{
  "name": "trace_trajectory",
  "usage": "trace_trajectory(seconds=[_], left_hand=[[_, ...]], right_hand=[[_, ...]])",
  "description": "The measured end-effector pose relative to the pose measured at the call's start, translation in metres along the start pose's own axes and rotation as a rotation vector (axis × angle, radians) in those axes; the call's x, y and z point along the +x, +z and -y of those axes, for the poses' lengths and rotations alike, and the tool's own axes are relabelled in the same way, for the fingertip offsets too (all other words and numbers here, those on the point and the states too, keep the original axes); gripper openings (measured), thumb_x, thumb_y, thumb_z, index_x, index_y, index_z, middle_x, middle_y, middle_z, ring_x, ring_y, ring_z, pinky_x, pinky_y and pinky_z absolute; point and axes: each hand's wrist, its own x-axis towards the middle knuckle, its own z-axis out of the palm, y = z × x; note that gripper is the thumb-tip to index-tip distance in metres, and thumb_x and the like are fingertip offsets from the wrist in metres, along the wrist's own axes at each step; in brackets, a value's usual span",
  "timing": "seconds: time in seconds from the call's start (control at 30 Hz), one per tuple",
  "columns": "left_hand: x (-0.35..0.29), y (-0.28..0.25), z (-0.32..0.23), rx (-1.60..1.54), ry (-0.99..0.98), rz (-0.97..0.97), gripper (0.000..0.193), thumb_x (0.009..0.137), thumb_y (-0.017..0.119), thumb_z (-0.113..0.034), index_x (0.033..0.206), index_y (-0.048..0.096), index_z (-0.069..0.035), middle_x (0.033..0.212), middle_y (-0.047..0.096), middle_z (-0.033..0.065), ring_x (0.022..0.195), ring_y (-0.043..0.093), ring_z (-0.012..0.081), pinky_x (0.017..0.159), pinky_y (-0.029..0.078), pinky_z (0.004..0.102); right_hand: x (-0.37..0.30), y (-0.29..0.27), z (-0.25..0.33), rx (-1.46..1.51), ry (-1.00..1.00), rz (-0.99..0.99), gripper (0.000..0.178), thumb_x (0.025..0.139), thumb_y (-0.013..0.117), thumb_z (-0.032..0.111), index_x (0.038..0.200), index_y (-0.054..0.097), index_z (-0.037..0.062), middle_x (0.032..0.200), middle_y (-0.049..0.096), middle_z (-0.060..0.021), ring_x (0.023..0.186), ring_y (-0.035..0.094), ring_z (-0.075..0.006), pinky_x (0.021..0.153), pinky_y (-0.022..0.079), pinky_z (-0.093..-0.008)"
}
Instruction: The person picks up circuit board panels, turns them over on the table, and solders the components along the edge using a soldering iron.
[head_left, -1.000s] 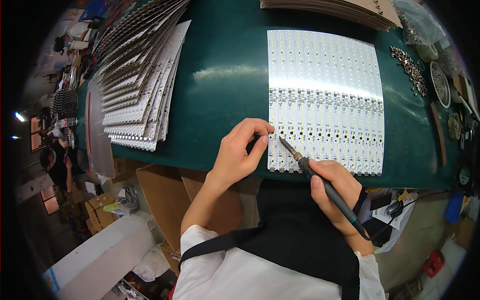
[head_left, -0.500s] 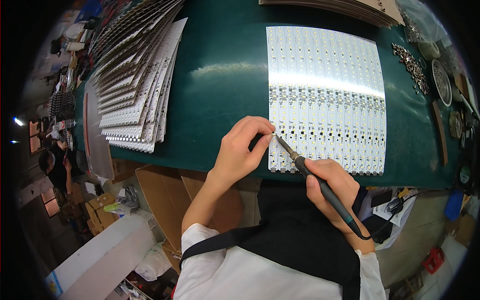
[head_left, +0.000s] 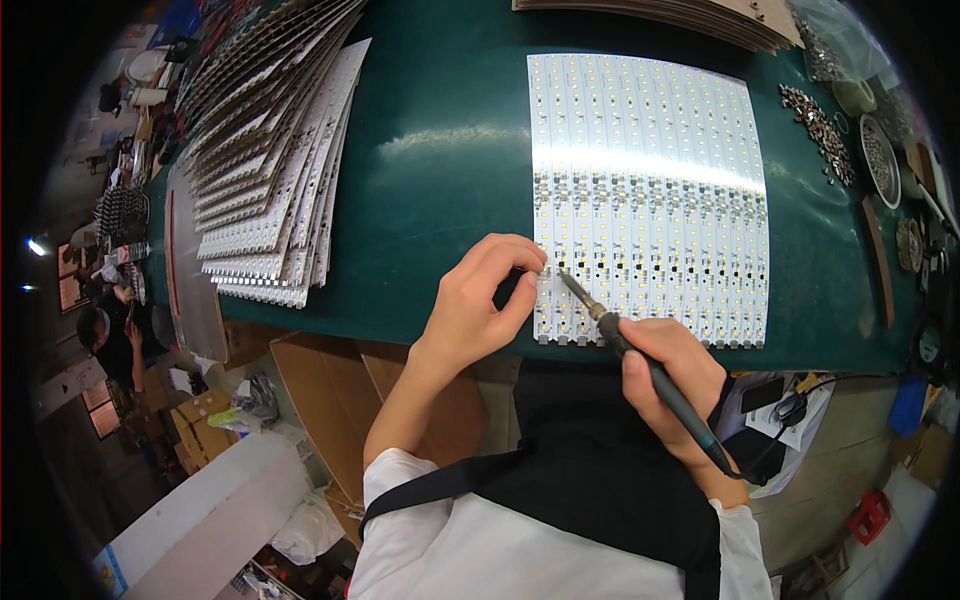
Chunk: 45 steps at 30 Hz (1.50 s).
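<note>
A white panel of LED circuit-board strips [head_left: 650,225] lies flat on the green tabletop in front of me. At its left edge my left hand [head_left: 482,292] has thumb and forefinger brought together in a pinch. Whatever sits between those fingertips is too small to make out. My right hand [head_left: 678,362] grips a soldering iron [head_left: 682,408] like a pen. The iron's tip points up and left over the second strip from the left, just right of my left fingertips. Whether the tip touches the board I cannot tell.
Fanned stacks of similar panels [head_left: 285,190] rest on the left of the green table [head_left: 440,200]. Brown boards [head_left: 670,18] lie at the far edge. On the right are small metal parts [head_left: 818,130], a bowl [head_left: 880,160] and a wooden strip [head_left: 877,262]. A person sits far left.
The soldering iron has shifted a little to the right, its tip moving away from my left fingertips to the neighbouring strip. My left hand keeps its pinch at the panel's edge.
</note>
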Motion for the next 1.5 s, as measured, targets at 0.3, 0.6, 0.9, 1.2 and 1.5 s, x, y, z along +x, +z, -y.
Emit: trace_trajectory(seconds=[0.3,0.6,0.9,1.2,1.5], left_hand=[[0.005,0.007,-0.008,0.078,0.064,0.013,0.012,0.083,0.064,0.004,0.094,0.062,-0.001,0.098,0.065,0.0082,0.080,0.062,0.0170,0.065,0.050,0.0266],[0.007,0.013,-0.008,0.220,0.226,-0.025,0.015,0.075,0.067,0.004,0.088,0.061,-0.002,0.090,0.062,0.0081,0.078,0.060,0.0253,0.067,0.051,0.0353],[0.006,0.012,-0.011,0.272,0.224,-0.025,0.015,0.076,0.070,0.004,0.088,0.065,-0.002,0.092,0.065,0.0068,0.075,0.061,0.0214,0.063,0.049,0.0325],[0.004,0.013,-0.030,0.036,-0.178,-0.052,0.008,0.085,0.062,0.002,0.091,0.059,-0.002,0.087,0.060,0.0097,0.075,0.062,0.0260,0.065,0.050,0.0346],[0.009,0.024,-0.019,0.141,0.103,-0.006,0.012,0.081,0.065,0.003,0.091,0.060,-0.002,0.089,0.063,0.0107,0.079,0.063,0.0255,0.069,0.051,0.0336]], right_hand=[[0.000,-0.008,0.002,-0.031,0.048,-0.017,0.022,0.079,0.068,-0.005,0.100,0.066,-0.0077,0.080,0.067,-0.0158,0.071,0.067,-0.0252,0.066,0.054,-0.0313],[0.000,-0.006,0.002,-0.028,0.037,-0.005,0.023,0.078,0.068,-0.005,0.100,0.067,-0.0072,0.081,0.067,-0.0160,0.071,0.067,-0.0250,0.066,0.054,-0.0314],[-0.001,-0.008,0.004,-0.019,0.048,-0.008,0.021,0.078,0.068,-0.005,0.099,0.067,-0.0077,0.081,0.067,-0.0165,0.071,0.067,-0.0258,0.066,0.054,-0.0316],[-0.006,-0.022,0.002,-0.080,0.054,-0.063,0.021,0.078,0.067,-0.003,0.098,0.067,-0.0081,0.079,0.066,-0.0161,0.070,0.066,-0.0242,0.065,0.053,-0.0303],[-0.006,-0.016,-0.001,-0.060,0.035,-0.063,0.020,0.078,0.067,-0.004,0.098,0.067,-0.0074,0.079,0.067,-0.0154,0.071,0.066,-0.0242,0.065,0.053,-0.0307]])
